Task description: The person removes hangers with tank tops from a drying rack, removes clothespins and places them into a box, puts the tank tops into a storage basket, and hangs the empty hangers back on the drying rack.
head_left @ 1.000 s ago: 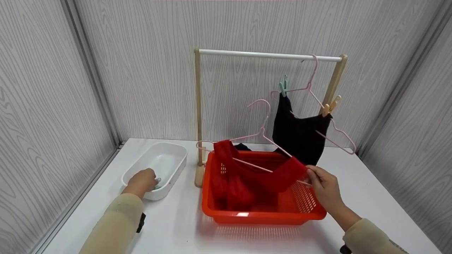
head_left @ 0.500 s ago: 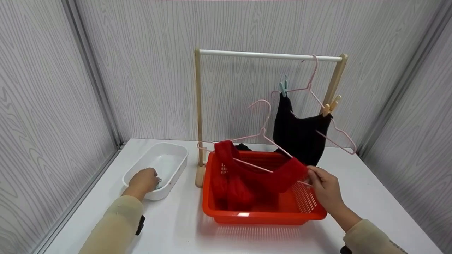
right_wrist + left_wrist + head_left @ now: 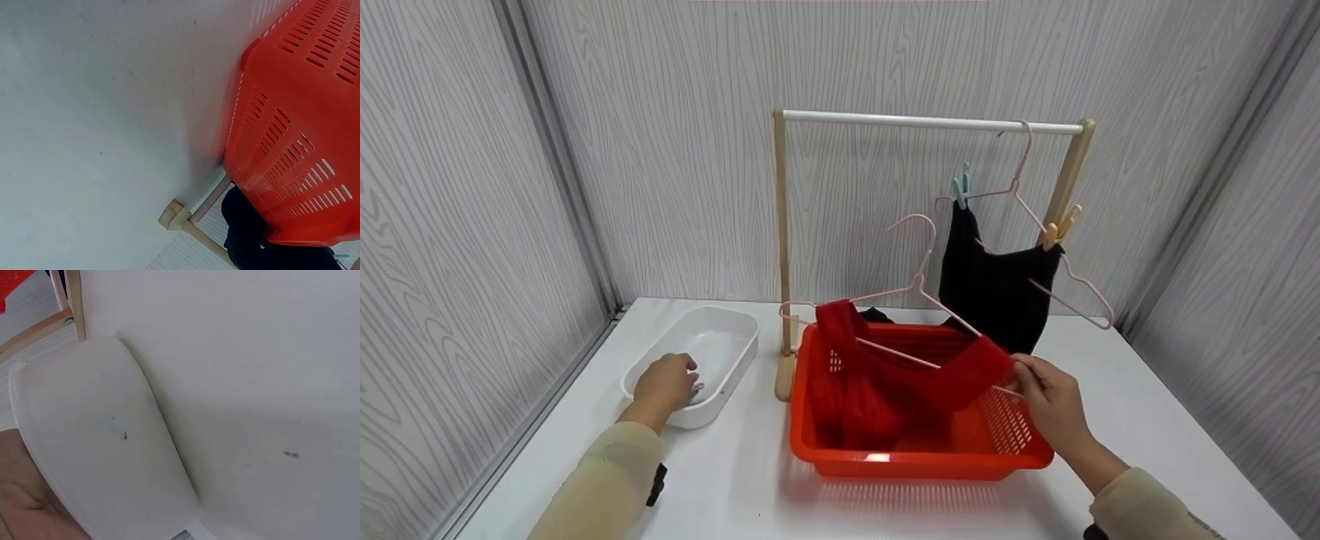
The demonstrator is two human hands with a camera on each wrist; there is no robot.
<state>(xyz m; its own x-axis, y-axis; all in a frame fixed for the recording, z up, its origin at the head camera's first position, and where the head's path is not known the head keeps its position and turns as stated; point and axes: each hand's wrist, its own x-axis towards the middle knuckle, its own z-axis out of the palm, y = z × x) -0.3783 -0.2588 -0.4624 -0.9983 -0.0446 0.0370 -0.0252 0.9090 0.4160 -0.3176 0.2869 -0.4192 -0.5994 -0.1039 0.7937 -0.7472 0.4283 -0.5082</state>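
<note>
My left hand (image 3: 664, 382) reaches into a white tray (image 3: 731, 375). A pale green clothespin (image 3: 695, 393) lies at its fingertips; whether the fingers grip it is hidden. In the left wrist view, part of the hand (image 3: 28, 495) shows behind the tray's outer wall (image 3: 101, 439). My right hand (image 3: 1054, 401) pinches the right corner of a red garment (image 3: 975, 375), draped over a pink hanger (image 3: 919, 281). The garment's lower part hangs into an orange-red basket (image 3: 915, 461). In the right wrist view only the basket's outer side (image 3: 292, 157) shows clearly.
Behind the basket stands a wooden rack with a white rail (image 3: 900, 118). A second pink hanger (image 3: 1017, 180) there carries a black garment (image 3: 997, 292), clipped by a teal clothespin (image 3: 961, 187) and a yellow clothespin (image 3: 1061, 227). Grey panels (image 3: 660, 150) enclose the white table (image 3: 720, 487).
The left hand's fingers have shifted slightly upward in the tray, and more of the clothespin shows beneath them. The right hand, hanger and red garment have stayed nearly still.
</note>
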